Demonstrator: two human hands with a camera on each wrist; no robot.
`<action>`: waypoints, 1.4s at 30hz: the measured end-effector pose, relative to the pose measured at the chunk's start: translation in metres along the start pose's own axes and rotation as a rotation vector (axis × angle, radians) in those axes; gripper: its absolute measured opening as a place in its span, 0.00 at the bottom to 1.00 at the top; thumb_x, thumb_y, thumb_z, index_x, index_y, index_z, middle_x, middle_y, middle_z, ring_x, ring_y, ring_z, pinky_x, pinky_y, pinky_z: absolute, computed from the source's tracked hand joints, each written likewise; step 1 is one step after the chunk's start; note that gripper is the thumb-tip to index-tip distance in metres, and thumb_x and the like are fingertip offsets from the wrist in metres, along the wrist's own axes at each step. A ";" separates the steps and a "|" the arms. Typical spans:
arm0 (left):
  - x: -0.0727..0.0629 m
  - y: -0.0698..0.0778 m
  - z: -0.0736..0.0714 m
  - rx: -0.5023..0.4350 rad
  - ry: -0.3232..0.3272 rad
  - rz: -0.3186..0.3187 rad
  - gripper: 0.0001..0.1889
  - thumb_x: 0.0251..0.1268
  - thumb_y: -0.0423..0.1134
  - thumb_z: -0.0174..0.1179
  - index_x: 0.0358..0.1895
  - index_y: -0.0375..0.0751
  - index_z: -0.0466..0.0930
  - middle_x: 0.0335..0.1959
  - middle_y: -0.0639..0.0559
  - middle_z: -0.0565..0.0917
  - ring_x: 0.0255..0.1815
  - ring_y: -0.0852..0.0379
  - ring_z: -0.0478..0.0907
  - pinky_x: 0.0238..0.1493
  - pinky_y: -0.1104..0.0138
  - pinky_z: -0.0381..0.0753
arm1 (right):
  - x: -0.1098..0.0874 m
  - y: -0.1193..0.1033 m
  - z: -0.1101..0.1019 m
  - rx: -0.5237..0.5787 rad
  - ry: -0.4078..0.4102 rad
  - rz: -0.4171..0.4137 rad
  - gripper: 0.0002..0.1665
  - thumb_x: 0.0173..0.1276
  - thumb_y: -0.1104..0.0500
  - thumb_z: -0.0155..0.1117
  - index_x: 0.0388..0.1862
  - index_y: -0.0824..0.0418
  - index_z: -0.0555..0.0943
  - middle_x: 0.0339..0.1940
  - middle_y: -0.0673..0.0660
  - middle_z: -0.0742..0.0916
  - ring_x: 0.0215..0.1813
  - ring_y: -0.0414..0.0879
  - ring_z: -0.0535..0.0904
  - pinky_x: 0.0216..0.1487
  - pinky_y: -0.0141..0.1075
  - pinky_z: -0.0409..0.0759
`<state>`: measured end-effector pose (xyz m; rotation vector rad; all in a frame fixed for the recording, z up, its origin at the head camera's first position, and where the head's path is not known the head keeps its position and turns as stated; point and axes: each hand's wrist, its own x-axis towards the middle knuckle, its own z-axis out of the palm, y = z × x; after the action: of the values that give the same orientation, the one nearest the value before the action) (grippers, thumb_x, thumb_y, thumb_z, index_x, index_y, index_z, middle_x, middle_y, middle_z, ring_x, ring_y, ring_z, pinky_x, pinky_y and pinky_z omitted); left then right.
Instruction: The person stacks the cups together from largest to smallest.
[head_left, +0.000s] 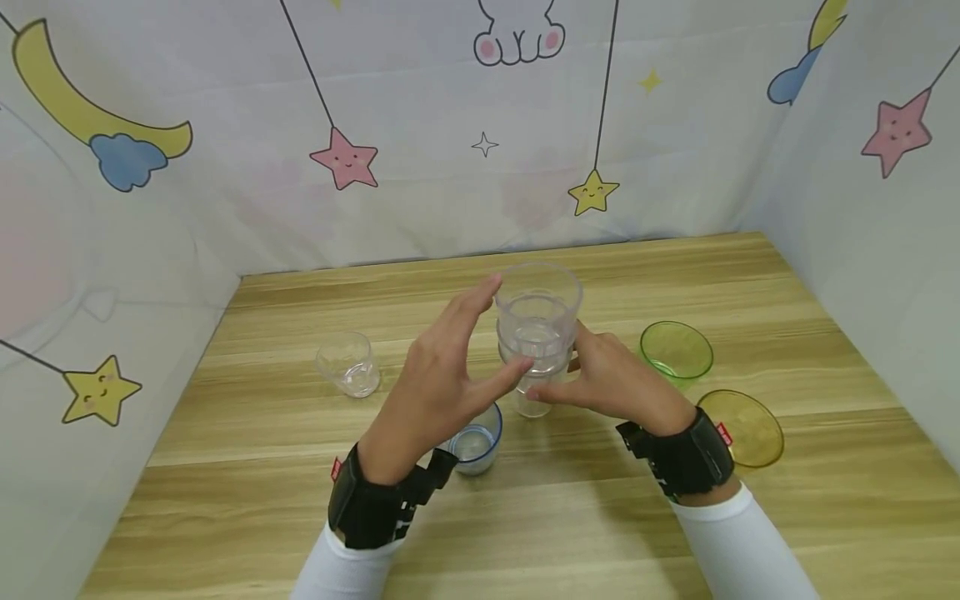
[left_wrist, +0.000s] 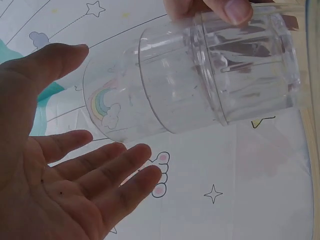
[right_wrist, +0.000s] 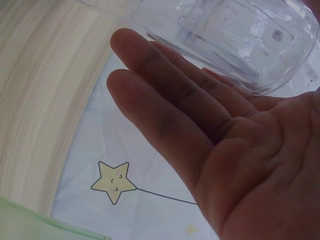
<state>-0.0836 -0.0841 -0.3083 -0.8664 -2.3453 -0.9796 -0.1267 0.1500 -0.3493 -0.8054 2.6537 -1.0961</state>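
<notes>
- The table (head_left: pixel 600 533) lies under everything, wood-grained, with a printed cloth (head_left: pixel 420 225) hanging at its far edge.
- My left hand (head_left: pixel 442 362) is spread wide, thumb and fingers well parted, at the left of the stack near its upper part; I cannot tell whether a fingertip touches.
- My right hand (head_left: pixel 618 379) holds the stack lower down from the right, thumb on the near side, fingers behind.
- The stack (head_left: pixel 540 321) is several clear cups nested one in another, upright, rims up, just far of the table's middle; whether its base rests on the wood I cannot tell. I judge it light and stiff, likely plastic, slick on the smooth walls and possibly prone to crack if dropped. The best hold seems low, around the faceted part or under the lip where cups meet; the top rim gives less purchase, and a hard squeeze could jam the cups.
- The yellow dish (head_left: pixel 750 429) sits to the right, near.
- The green dish (head_left: pixel 677 350) lies just far of it.
- The blue cup (head_left: pixel 480 450) stands near, left of the stack's base.
- The small cup (head_left: pixel 358 375), clear, is well off to the left.
</notes>
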 end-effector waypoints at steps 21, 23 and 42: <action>-0.014 -0.004 -0.013 0.118 -0.214 -0.173 0.47 0.66 0.56 0.67 0.80 0.36 0.54 0.69 0.41 0.74 0.68 0.44 0.72 0.62 0.49 0.76 | 0.000 0.000 0.001 0.014 -0.013 0.011 0.57 0.57 0.39 0.79 0.77 0.55 0.59 0.58 0.58 0.84 0.52 0.51 0.85 0.48 0.48 0.84; -0.014 -0.004 -0.013 0.115 -0.222 -0.182 0.47 0.66 0.57 0.67 0.79 0.36 0.55 0.70 0.41 0.73 0.69 0.44 0.72 0.63 0.50 0.75 | 0.000 0.001 0.001 0.013 -0.013 0.012 0.56 0.57 0.39 0.78 0.77 0.55 0.60 0.58 0.58 0.84 0.52 0.51 0.84 0.48 0.48 0.84; -0.019 -0.005 -0.015 0.121 -0.414 -0.333 0.55 0.60 0.65 0.67 0.81 0.36 0.50 0.76 0.43 0.65 0.71 0.46 0.70 0.65 0.51 0.73 | 0.000 0.001 0.001 0.018 -0.012 0.016 0.56 0.57 0.38 0.78 0.76 0.55 0.60 0.57 0.58 0.85 0.50 0.52 0.85 0.47 0.47 0.84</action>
<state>-0.0719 -0.1055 -0.3122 -0.6957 -2.9399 -0.8288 -0.1269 0.1502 -0.3503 -0.7843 2.6314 -1.1062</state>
